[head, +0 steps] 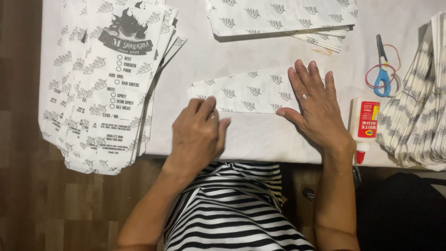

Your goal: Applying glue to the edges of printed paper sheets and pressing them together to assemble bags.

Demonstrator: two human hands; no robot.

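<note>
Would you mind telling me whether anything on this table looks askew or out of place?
Mostly tidy. The fanned stack of printed paper bags at the left overhangs the table's front edge, and the glue bottle lies on its side, red cap at the edge. Nothing looks spilled or torn.

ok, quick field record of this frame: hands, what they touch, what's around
left hand: fingers curled, pressing the near edge of the patterned paper sheet
right hand: flat, palm down on the sheet's right end
surface: white table
left side: fanned stack of printed paper bags
right side: glue bottle, blue scissors, folded paper stack
</note>
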